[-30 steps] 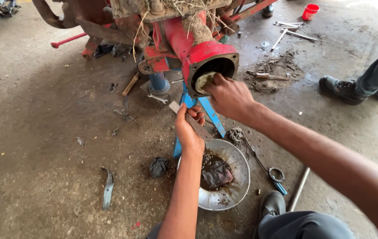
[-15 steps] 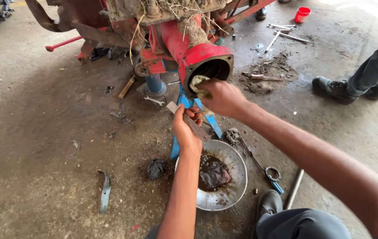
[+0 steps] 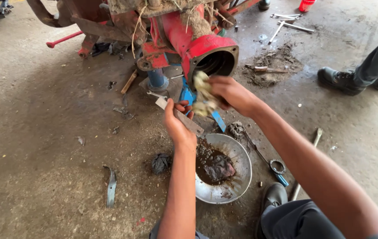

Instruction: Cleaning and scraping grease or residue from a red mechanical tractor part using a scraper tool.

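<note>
At the far left, a bent metal strip (image 3: 110, 188) is lying flat on the concrete floor (image 3: 43, 132), well apart from your arms. A small dark crumpled rag (image 3: 160, 163) is sitting on the floor just beside your left forearm.

Your left hand (image 3: 176, 121) is closing around a flat grey metal scraper (image 3: 184, 118), gripping it near the middle so that its pale end is pointing up and to the left while the other end is sticking out to the right of your fingers. The hand is hovering above the floor, below the red machine housing (image 3: 197, 44) and above the near rim of the metal bowl (image 3: 237, 177), which is resting on the floor and holding dark oily sludge with a dark lump in it.

Your right hand (image 3: 228, 92) is clutching a dirty pale rag (image 3: 204, 95), bunched between your fingers and hanging just in front of the round open mouth of the red housing, at its lower edge. I cannot tell whether the rag is touching the rim.

To the right of the bowl, a blue-handled tool (image 3: 277, 170) is lying on the floor near your shoe (image 3: 272, 197). Farther right, another person's dark boot (image 3: 339, 80) is standing on the floor, well apart from your hands.
</note>
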